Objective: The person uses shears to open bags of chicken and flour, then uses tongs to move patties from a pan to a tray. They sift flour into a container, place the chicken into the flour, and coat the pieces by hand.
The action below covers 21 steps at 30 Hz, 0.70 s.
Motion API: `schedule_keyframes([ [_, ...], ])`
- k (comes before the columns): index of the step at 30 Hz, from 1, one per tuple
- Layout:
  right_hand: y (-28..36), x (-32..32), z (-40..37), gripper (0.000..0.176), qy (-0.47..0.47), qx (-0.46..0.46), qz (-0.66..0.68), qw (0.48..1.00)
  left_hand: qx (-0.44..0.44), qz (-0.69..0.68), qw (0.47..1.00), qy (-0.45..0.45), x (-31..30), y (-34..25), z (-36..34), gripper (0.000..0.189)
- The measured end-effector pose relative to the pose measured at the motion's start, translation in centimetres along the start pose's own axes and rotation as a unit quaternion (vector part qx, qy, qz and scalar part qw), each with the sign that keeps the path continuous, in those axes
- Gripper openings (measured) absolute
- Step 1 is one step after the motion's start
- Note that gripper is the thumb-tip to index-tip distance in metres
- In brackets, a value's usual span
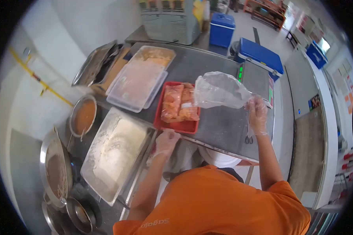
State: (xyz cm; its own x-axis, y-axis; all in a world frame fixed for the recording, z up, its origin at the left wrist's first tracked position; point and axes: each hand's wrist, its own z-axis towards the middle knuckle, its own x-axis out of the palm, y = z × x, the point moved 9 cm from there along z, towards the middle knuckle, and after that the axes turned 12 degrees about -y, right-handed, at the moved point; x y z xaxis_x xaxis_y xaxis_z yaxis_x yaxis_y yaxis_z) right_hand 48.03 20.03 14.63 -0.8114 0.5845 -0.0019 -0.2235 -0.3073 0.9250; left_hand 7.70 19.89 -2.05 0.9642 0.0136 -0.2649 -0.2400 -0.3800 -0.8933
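Observation:
My right hand (pixel 257 116), in a clear plastic glove, is closed on the edge of a transparent plastic bag (pixel 219 90) that stretches out to the left over the table. My left hand (pixel 166 141), also gloved, has its fingers curled at the near left corner of a red tray (pixel 179 126); whether it grips anything is hidden. In the tray lie clear bags of orange-tinted raw meat (pixel 172 102). A pair of scissors (pixel 249 139) lies on the table just below my right hand.
A metal pan of white flour (pixel 115 149) stands at left, with lidded plastic tubs (pixel 137 84) behind it. Beyond the bag sits a digital scale (pixel 256 82). Pots and a wok (pixel 57 168) line the far left. Blue cooler boxes (pixel 261 56) stand past the table.

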Motion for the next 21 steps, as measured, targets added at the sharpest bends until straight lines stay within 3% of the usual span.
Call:
schedule_keyframes([
  [1, 1.6, -1.1, -0.3, 0.004, 0.005, -0.141, -0.145, 0.979, 0.188, 0.163, 0.966, -0.065, 2.4, -1.0, 1.8, 0.041],
  [2, 2.6, -1.8, -0.8, 0.008, 0.013, -0.273, -0.288, 0.918, 0.366, 0.310, 0.868, -0.126, 5.4, -3.1, 1.4, 0.047],
  [3, 0.5, -2.2, -1.6, 0.016, 0.059, -0.330, -0.271, 0.902, 0.373, 0.314, 0.865, -0.118, 7.5, -4.6, 1.3, 0.047],
  [5, -5.5, -2.8, -4.1, 0.022, 0.134, -0.322, -0.291, 0.891, 0.264, 0.435, 0.861, 0.011, 12.8, -4.8, 2.8, 0.049],
  [7, -10.8, -2.5, -6.4, 0.023, 0.222, -0.260, -0.288, 0.894, 0.262, 0.448, 0.855, -0.006, 15.8, -3.8, 3.9, 0.043],
  [11, -17.4, -0.7, -7.8, 0.023, 0.271, -0.242, -0.296, 0.883, 0.212, 0.464, 0.858, -0.057, 17.8, -0.4, 6.7, 0.028],
  [12, -18.0, 0.0, -7.1, 0.023, 0.237, -0.266, -0.295, 0.887, 0.208, 0.470, 0.856, -0.057, 18.1, -0.2, 6.2, 0.028],
  [14, -17.9, 1.0, -6.7, 0.023, 0.202, -0.284, -0.286, 0.893, 0.293, 0.493, 0.817, -0.054, 18.9, -0.9, 4.7, 0.020],
  [17, -12.2, 1.1, -5.7, 0.023, 0.149, -0.297, -0.302, 0.893, 0.295, 0.507, 0.810, -0.007, 20.0, 0.5, 3.5, 0.022],
  [18, -11.3, 1.5, -5.7, 0.024, 0.170, -0.239, -0.303, 0.907, 0.294, 0.507, 0.810, -0.007, 19.7, 0.1, 3.4, 0.022],
  [19, -11.4, 2.2, -5.7, 0.025, 0.191, -0.179, -0.305, 0.916, 0.284, 0.512, 0.808, 0.069, 20.2, 0.2, 2.8, 0.024],
  [20, -11.5, 3.2, -5.7, 0.025, 0.193, -0.179, -0.306, 0.915, 0.272, 0.513, 0.801, 0.146, 20.4, 0.0, 1.7, 0.027],
  [21, -12.9, 5.3, -6.3, 0.027, 0.267, -0.127, -0.274, 0.915, 0.196, 0.444, 0.864, 0.135, 18.9, -1.4, 1.4, 0.030],
])
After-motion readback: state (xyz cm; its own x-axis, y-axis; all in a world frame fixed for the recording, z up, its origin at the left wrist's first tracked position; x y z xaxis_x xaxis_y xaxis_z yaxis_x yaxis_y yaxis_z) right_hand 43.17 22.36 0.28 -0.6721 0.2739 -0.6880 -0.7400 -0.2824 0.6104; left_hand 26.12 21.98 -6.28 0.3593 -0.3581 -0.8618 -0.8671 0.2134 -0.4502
